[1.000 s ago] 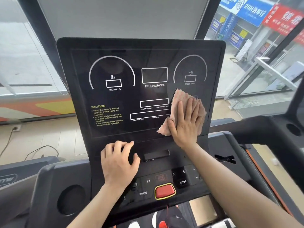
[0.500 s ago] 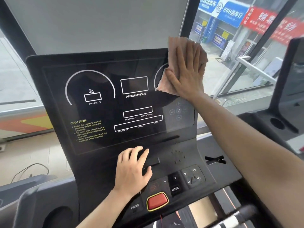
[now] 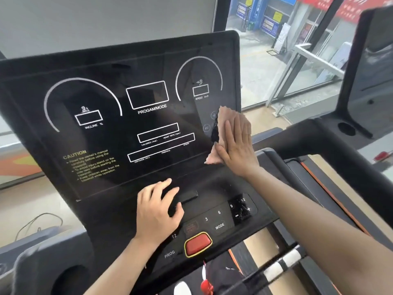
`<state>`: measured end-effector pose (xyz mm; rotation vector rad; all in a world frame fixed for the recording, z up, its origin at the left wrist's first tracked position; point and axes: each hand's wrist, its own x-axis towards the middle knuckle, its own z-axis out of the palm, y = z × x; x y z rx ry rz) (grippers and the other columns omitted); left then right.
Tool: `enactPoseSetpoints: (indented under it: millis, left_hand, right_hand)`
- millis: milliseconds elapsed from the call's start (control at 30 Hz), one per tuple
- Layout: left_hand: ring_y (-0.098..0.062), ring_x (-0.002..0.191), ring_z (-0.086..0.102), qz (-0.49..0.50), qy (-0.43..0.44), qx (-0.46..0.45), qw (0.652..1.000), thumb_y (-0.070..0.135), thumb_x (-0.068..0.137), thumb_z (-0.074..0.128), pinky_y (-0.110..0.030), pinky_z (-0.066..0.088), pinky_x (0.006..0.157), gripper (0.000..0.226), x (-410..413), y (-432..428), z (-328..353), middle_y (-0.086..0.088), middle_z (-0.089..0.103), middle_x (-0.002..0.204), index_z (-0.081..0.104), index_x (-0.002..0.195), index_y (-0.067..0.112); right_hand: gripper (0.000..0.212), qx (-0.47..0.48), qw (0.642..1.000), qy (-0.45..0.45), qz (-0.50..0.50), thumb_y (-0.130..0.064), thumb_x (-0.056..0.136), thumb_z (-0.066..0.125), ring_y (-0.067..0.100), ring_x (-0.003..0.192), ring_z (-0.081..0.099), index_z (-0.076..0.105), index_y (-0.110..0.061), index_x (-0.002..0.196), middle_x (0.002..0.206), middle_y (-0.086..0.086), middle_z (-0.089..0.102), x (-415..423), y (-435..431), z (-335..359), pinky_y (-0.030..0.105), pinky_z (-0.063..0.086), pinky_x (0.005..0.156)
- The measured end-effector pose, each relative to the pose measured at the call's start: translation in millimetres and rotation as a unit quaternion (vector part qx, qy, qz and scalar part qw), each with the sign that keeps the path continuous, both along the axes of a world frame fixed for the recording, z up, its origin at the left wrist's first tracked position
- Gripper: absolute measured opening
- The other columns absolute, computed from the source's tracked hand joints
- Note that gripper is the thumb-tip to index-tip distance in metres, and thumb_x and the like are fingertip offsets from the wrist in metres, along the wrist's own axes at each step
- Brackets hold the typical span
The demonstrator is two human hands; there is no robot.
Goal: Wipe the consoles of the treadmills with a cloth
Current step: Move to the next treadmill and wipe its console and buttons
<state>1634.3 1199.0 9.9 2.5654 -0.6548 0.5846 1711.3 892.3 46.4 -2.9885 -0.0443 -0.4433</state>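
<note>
The black treadmill console (image 3: 110,135) fills the middle of the view, with white dial arcs and display boxes on its glossy panel. My right hand (image 3: 238,145) lies flat on a pinkish-brown cloth (image 3: 223,116), pressing it against the panel's lower right edge, below the speed dial. The cloth shows above and to the left of the fingers. My left hand (image 3: 157,211) rests, fingers spread and empty, on the lower key panel beside a small dark slot, above the red stop button (image 3: 197,243).
A second treadmill's console post (image 3: 368,67) and cup holder (image 3: 346,127) stand at the right. Glass windows onto a street are behind. A grey side rail with a cup holder (image 3: 63,275) is at lower left, and cables (image 3: 36,224) lie on the floor.
My right hand has swept the cloth from the panel's top right corner down to its lower right edge. The left hand stays on the key panel. The view has shifted.
</note>
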Motion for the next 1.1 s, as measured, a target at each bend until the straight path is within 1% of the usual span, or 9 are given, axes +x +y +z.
enactPoseSetpoints:
  millis: [167, 333, 433, 533, 600, 700, 833, 933, 1100]
  left_hand:
    - [-0.025, 0.105, 0.057, 0.005, -0.02, 0.016, 1.0, 0.029, 0.077, 0.074, -0.042, 0.046, 0.086, 0.031, 3.3, -0.4, 4.6, -0.002, 0.07, 0.123, 0.078, 0.106, 0.018]
    - [-0.024, 0.098, 0.06, -0.019, -0.06, 0.026, 0.998, 0.029, 0.079, 0.073, -0.037, 0.044, 0.079, 0.027, 17.5, -12.1, 20.9, 0.0, 0.07, 0.112, 0.078, 0.103, 0.019]
    - [-0.025, 0.102, 0.062, -0.107, -0.075, 0.026, 0.991, 0.025, 0.08, 0.072, -0.037, 0.046, 0.085, 0.025, 26.7, -40.7, 37.6, -0.001, 0.071, 0.112, 0.078, 0.104, 0.018]
    - [-0.026, 0.109, 0.063, -0.214, -0.08, 0.048, 0.972, 0.024, 0.081, 0.07, -0.037, 0.046, 0.093, 0.025, 34.8, -78.6, 54.2, -0.002, 0.072, 0.114, 0.076, 0.104, 0.017]
    - [-0.028, 0.115, 0.063, -0.286, -0.091, 0.095, 0.949, 0.024, 0.081, 0.067, -0.04, 0.047, 0.098, 0.028, 44.1, -104.1, 59.8, -0.005, 0.07, 0.121, 0.075, 0.107, 0.016]
    - [-0.034, 0.137, 0.05, -0.35, -0.115, 0.24, 0.898, 0.034, 0.087, 0.06, -0.047, 0.038, 0.114, 0.05, 67.4, -143.3, 57.9, -0.011, 0.056, 0.149, 0.063, 0.133, 0.016]
    - [-0.038, 0.16, 0.004, -0.363, -0.138, 0.446, 0.807, 0.037, 0.108, 0.036, -0.059, 0.0, 0.128, 0.064, 104.8, -177.1, 34.7, -0.011, 0.006, 0.173, 0.007, 0.164, 0.024]
    - [-0.038, 0.159, -0.006, -0.342, -0.171, 0.509, 0.771, 0.045, 0.11, 0.03, -0.058, -0.02, 0.122, 0.062, 117.5, -181.7, 23.7, -0.007, -0.001, 0.174, -0.002, 0.162, 0.037]
    - [-0.035, 0.16, -0.004, -0.309, -0.214, 0.497, 0.782, 0.043, 0.111, 0.026, -0.055, -0.001, 0.129, 0.06, 117.5, -155.3, 20.1, -0.009, -0.001, 0.174, 0.005, 0.164, 0.027]
  right_hand:
    - [0.067, 0.032, 0.999, 0.041, 0.011, -0.048, 0.108, 0.016, 0.042, 0.156, -0.006, -0.004, -0.015, 0.162, 0.169, 0.021, -0.006, -41.0, 3.7, -32.4, 0.064, 0.009, 0.124]
    - [0.088, 0.182, 0.982, 0.051, 0.011, -0.042, 0.094, 0.065, 0.026, 0.159, -0.006, 0.012, -0.031, 0.163, 0.172, -0.001, -0.004, -62.1, 7.5, -19.8, 0.049, 0.004, 0.128]
    - [0.085, 0.393, 0.919, 0.021, 0.022, 0.001, 0.083, 0.067, 0.003, 0.154, 0.016, 0.036, -0.03, 0.156, 0.165, -0.018, 0.024, -71.6, 2.8, 1.7, 0.029, 0.021, 0.123]
    - [0.077, 0.516, 0.856, 0.0, -0.023, 0.017, 0.082, 0.051, 0.003, 0.142, 0.044, 0.052, -0.027, 0.145, 0.149, -0.021, 0.05, -79.2, -8.5, 15.0, 0.03, 0.045, 0.109]
    - [0.063, 0.533, 0.844, -0.019, -0.057, 0.013, 0.089, 0.051, 0.005, 0.129, 0.059, 0.059, -0.024, 0.139, 0.136, -0.013, 0.063, -83.8, -18.8, 15.5, 0.031, 0.054, 0.096]
    - [0.049, 0.554, 0.827, -0.027, -0.089, 0.004, 0.095, 0.057, 0.009, 0.123, 0.064, 0.061, -0.021, 0.137, 0.135, -0.007, 0.066, -92.4, -31.4, 7.8, 0.035, 0.056, 0.099]
    - [0.045, 0.554, 0.822, -0.021, -0.127, 0.002, 0.093, 0.062, 0.01, 0.119, 0.066, 0.062, -0.015, 0.135, 0.132, -0.003, 0.067, -100.2, -37.4, -9.2, 0.034, 0.055, 0.102]
    - [0.046, 0.5, 0.847, -0.022, -0.176, 0.006, 0.089, 0.058, 0.007, 0.111, 0.066, 0.065, -0.015, 0.13, 0.125, -0.004, 0.068, -111.8, -32.8, -25.1, 0.031, 0.057, 0.095]
    - [0.043, 0.409, 0.892, 0.007, -0.195, -0.004, 0.089, 0.063, 0.017, 0.122, 0.059, 0.066, -0.015, 0.13, 0.131, -0.001, 0.064, -138.2, -13.2, -51.7, 0.036, 0.047, 0.108]
